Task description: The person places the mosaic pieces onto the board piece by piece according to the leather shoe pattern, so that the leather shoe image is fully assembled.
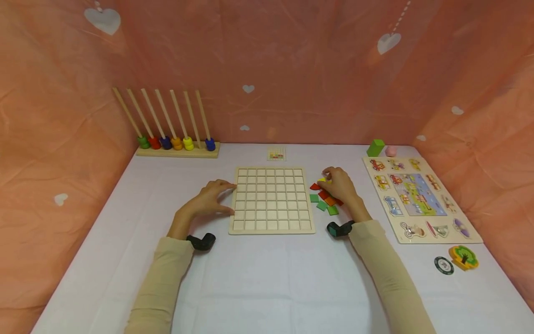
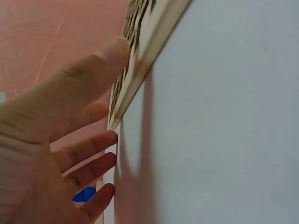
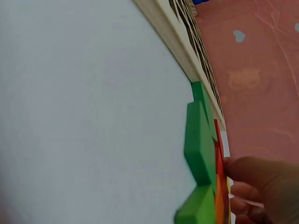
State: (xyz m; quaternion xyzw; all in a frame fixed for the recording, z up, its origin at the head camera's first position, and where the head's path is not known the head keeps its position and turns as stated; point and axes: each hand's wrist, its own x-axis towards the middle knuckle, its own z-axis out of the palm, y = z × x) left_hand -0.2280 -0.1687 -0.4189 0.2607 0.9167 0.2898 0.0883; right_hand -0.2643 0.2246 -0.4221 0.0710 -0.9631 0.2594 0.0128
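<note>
A wooden grid board (image 1: 272,200) lies on the white table in front of the person. The left hand (image 1: 211,198) touches its left edge, thumb and fingers spread; in the left wrist view the thumb (image 2: 81,77) lies against the rim. Right of the board, the right hand (image 1: 340,184) is over a small pile of coloured tiles, thumb and fingertips at a yellow tile (image 1: 322,179). Whether it pinches that tile is unclear. Red tiles (image 1: 315,186), an orange tile (image 1: 330,201) and green tiles (image 1: 321,205) lie beside this hand. In the right wrist view the thumb (image 3: 250,170) meets the pile's edge.
A small patterned card (image 1: 276,154) lies behind the board. At the back left stands a peg rack (image 1: 177,153) with coloured beads. To the right are a picture puzzle board (image 1: 400,227), a green block (image 1: 376,148), a tree piece (image 1: 464,257) and a round token (image 1: 444,265).
</note>
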